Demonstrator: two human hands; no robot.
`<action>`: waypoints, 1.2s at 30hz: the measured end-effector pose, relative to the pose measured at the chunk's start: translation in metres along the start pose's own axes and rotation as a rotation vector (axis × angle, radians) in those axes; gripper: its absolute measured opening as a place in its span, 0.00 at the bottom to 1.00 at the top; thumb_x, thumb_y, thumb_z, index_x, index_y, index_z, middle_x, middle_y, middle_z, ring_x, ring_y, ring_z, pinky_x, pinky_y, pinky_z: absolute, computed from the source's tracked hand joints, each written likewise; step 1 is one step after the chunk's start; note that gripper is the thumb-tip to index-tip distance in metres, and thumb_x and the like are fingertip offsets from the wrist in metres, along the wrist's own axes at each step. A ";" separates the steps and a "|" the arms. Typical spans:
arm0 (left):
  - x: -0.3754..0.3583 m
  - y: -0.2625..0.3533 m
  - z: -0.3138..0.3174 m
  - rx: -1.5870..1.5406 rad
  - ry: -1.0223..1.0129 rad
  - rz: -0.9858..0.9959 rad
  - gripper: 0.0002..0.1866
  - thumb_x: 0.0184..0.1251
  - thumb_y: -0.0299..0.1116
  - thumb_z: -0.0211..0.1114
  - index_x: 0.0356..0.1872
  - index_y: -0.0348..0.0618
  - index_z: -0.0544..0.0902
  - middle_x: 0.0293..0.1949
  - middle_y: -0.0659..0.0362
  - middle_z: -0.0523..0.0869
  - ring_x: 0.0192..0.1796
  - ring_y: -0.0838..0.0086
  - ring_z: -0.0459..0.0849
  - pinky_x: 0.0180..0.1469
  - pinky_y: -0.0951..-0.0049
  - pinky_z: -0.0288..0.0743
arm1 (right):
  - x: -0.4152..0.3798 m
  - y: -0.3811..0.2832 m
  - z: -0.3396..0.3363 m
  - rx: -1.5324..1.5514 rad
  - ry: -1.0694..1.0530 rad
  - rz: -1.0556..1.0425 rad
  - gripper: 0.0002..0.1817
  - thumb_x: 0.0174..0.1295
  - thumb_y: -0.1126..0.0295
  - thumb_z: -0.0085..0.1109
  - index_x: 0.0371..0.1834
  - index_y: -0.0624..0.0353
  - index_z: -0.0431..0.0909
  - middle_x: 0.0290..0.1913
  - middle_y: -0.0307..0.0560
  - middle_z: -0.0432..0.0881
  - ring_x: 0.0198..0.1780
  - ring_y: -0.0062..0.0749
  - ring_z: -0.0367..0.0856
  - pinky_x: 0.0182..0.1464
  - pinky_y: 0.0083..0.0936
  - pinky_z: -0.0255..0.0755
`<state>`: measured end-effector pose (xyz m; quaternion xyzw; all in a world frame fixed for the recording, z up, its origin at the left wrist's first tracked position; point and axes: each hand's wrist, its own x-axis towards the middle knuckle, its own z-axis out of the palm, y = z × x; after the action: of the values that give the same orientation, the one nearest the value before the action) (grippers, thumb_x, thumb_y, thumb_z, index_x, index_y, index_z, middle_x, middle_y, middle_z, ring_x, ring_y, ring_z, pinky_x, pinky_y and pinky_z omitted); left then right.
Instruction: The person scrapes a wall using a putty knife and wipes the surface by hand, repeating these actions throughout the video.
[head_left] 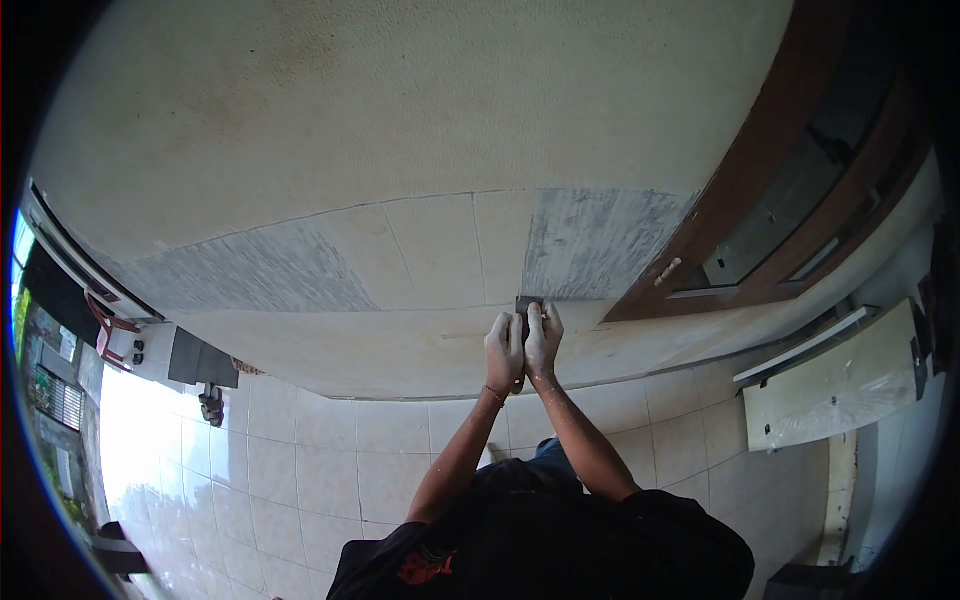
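Pale wall (400, 130) with bare grey cement patches (590, 240) above the hands; tiled floor (300, 450) below, a wooden door frame (760, 170) to their right. Left hand (505, 352) and right hand (543, 340), pressed side by side, grip a small dark tool (527, 303) against the wall, mostly hidden by fingers.

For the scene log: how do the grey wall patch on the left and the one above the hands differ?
The left patch is long, low and slanted; the right patch is squarish and taller. The right patch reaches the door frame; the left patch lies away from it, with bare tiles between them. Both hands press a dark tool at the right patch's lower corner; nothing touches the left one. Both are streaky grey.
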<state>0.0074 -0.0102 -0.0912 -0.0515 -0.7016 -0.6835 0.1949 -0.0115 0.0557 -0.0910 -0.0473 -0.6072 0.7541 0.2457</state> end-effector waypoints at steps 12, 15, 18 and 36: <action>0.015 0.036 -0.001 0.003 -0.036 -0.070 0.10 0.74 0.29 0.56 0.33 0.32 0.72 0.23 0.55 0.71 0.31 0.80 0.66 0.32 0.71 0.68 | 0.011 -0.033 0.006 0.019 -0.035 0.007 0.15 0.73 0.66 0.52 0.26 0.57 0.68 0.25 0.30 0.69 0.29 0.13 0.63 0.30 0.19 0.61; 0.018 0.044 -0.001 -0.010 -0.035 -0.049 0.11 0.74 0.29 0.56 0.32 0.32 0.72 0.23 0.55 0.71 0.32 0.81 0.66 0.32 0.71 0.68 | 0.012 -0.041 0.006 -0.002 -0.047 -0.012 0.15 0.73 0.67 0.52 0.26 0.57 0.68 0.26 0.30 0.69 0.29 0.14 0.64 0.30 0.19 0.62; -0.006 -0.007 -0.001 0.040 -0.021 -0.038 0.10 0.74 0.29 0.56 0.35 0.32 0.75 0.24 0.43 0.75 0.26 0.72 0.67 0.31 0.65 0.71 | -0.003 0.006 -0.006 0.029 -0.018 0.018 0.14 0.74 0.67 0.51 0.27 0.57 0.68 0.27 0.30 0.69 0.29 0.14 0.64 0.31 0.19 0.62; 0.032 0.058 0.001 0.030 -0.041 0.043 0.11 0.75 0.30 0.55 0.34 0.32 0.72 0.24 0.44 0.75 0.27 0.75 0.68 0.30 0.66 0.69 | 0.021 -0.073 0.022 0.133 -0.052 -0.023 0.13 0.74 0.68 0.51 0.29 0.59 0.70 0.27 0.30 0.70 0.31 0.13 0.65 0.31 0.18 0.62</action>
<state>-0.0030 -0.0120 -0.0258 -0.0777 -0.7144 -0.6673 0.1957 -0.0148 0.0556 -0.0117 -0.0043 -0.5624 0.7909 0.2413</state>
